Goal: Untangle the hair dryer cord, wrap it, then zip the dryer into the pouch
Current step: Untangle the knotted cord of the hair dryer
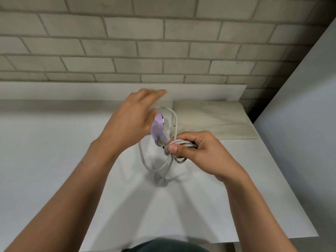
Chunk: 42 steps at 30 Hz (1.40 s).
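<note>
Above the middle of the counter [54,142], the right hand [196,151] clenches the coiled cord [143,160] beside the dryer [158,130]. The left hand [131,119] is too blurred to judge its grip. The hanging slack loops could slip free and retangle.

A white surface [54,160] fills the middle. A pale brick wall [163,42] rises at twelve o'clock. A plain white panel [300,106] stands at three o'clock, and dark green cloth [169,247] shows at six o'clock.

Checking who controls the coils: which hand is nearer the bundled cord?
Right. The right hand pinches the bundled cord between thumb and fingers. The left hand, blurred, is up and to the left of it, beside the lilac hair dryer.
</note>
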Motion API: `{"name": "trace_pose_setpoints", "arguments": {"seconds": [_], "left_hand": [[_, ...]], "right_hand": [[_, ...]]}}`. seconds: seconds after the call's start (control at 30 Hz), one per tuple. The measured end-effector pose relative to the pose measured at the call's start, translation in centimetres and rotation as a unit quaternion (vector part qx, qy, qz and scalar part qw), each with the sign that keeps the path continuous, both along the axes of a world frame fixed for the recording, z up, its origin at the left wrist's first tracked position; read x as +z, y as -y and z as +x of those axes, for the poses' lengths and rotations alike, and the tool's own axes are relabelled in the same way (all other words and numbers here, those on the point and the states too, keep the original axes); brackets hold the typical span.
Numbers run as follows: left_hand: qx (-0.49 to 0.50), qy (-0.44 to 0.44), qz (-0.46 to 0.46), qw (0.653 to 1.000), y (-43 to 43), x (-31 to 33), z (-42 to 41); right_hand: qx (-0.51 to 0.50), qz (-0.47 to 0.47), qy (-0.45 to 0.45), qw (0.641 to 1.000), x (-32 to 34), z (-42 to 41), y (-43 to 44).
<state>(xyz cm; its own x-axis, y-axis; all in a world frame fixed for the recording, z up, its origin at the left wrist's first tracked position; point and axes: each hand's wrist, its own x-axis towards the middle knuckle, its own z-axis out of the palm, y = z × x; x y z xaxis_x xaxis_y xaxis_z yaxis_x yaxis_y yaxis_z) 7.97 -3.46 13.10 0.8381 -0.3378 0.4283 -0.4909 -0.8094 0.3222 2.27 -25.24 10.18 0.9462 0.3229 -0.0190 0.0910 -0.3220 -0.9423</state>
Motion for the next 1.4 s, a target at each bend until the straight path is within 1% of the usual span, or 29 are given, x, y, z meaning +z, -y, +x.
{"name": "trace_pose_setpoints", "arguments": {"seconds": [0.03,0.07,0.1,0.13,0.2,0.23,0.3,0.33,0.37,0.4,0.43,0.5,0.53,0.57,0.63,0.7,0.73,0.77,0.8,0.87,0.93,1.0,1.1,1.17,1.27,1.33,1.4], "left_hand": [[-0.065,0.051,0.054,0.995,0.0,0.0,0.1],[-0.132,0.087,0.102,0.982,0.2,0.1,0.0],[-0.19,0.094,0.13,0.969,0.5,-0.1,0.0],[-0.228,0.079,0.141,0.96,0.6,-0.4,0.0],[-0.254,0.057,0.13,0.957,0.4,-0.9,0.4],[-0.251,0.068,0.129,0.957,0.3,-1.1,0.6],[-0.232,0.118,0.138,0.956,0.3,-1.3,0.7],[-0.209,0.143,0.13,0.959,0.3,-1.3,0.7],[-0.172,0.16,0.103,0.966,0.5,-1.3,0.6],[-0.122,0.172,0.052,0.976,0.5,-1.3,0.4],[-0.067,0.177,-0.019,0.982,0.5,-1.2,0.3],[0.021,0.166,-0.167,0.972,0.2,-0.6,0.2],[0.045,0.145,-0.208,0.966,-0.1,-0.4,0.2],[0.061,0.113,-0.217,0.968,-0.3,-0.3,0.3],[0.079,0.041,-0.17,0.981,-0.7,-0.5,0.6],[0.105,-0.023,-0.091,0.99,-1.3,-1.3,1.0],[0.111,-0.043,-0.047,0.992,-1.6,-1.6,1.0],[0.097,-0.047,-0.01,0.994,-1.7,-1.8,0.9],[0.06,-0.041,0.01,0.997,-1.7,-1.8,0.7],[-0.061,0.026,0.041,0.997,-0.9,-1.5,0.1],[-0.179,0.09,0.098,0.975,0.3,-1.5,-0.5],[-0.232,0.095,0.124,0.96,1.2,-2.0,-0.8],[-0.229,0.102,0.095,0.963,1.5,-2.6,-0.8],[-0.187,0.088,0.056,0.977,1.4,-2.7,-0.8],[-0.099,0.03,-0.017,0.994,1.3,-2.6,-0.7],[-0.056,0.012,-0.037,0.998,1.1,-3.0,-0.6],[-0.032,0.004,-0.053,0.998,1.0,-3.4,-0.5]], "right_hand": [[0.0,0.0,0.002,1.0,0.1,0.1,0.1],[-0.002,0.0,0.004,1.0,0.2,0.1,0.1],[-0.006,0.003,0.007,1.0,0.2,0.2,0.2],[-0.01,0.011,0.008,1.0,0.1,0.2,0.3],[-0.015,0.027,0.006,1.0,0.1,0.1,0.5],[-0.017,0.03,0.005,0.999,0.0,-0.1,0.5],[-0.034,0.047,0.008,0.998,-0.1,-0.3,0.6],[-0.047,0.065,0.01,0.997,-0.1,-0.4,0.8],[-0.063,0.081,0.014,0.995,-0.2,-0.4,1.0],[-0.074,0.09,0.017,0.993,-0.3,-0.4,1.3],[-0.081,0.091,0.017,0.992,-0.4,-0.5,1.5],[-0.085,0.083,0.004,0.993,-0.8,-0.8,1.7],[-0.081,0.08,-0.005,0.994,-0.9,-1.0,1.7],[-0.077,0.078,-0.013,0.994,-1.0,-1.1,1.6],[-0.067,0.071,-0.023,0.995,-1.1,-1.3,1.5],[-0.059,0.056,-0.024,0.996,-0.9,-1.3,1.6],[-0.055,0.051,-0.026,0.997,-0.9,-1.3,1.6],[-0.052,0.047,-0.029,0.997,-0.8,-1.3,1.6],[-0.05,0.044,-0.028,0.997,-0.7,-1.3,1.7],[-0.049,0.04,-0.022,0.998,-0.4,-1.2,1.6],[-0.048,0.044,-0.016,0.998,-0.2,-1.0,1.7],[-0.048,0.052,-0.008,0.997,-0.1,-0.9,1.7],[-0.049,0.056,-0.007,0.997,0.0,-1.0,1.5],[-0.064,0.058,-0.004,0.996,-0.1,-1.0,1.5],[-0.097,0.088,0.004,0.991,-0.1,-0.8,2.2],[-0.081,0.108,0.001,0.991,-0.2,-0.8,2.8],[-0.061,0.098,0.012,0.993,-0.4,-0.9,3.1]]}}
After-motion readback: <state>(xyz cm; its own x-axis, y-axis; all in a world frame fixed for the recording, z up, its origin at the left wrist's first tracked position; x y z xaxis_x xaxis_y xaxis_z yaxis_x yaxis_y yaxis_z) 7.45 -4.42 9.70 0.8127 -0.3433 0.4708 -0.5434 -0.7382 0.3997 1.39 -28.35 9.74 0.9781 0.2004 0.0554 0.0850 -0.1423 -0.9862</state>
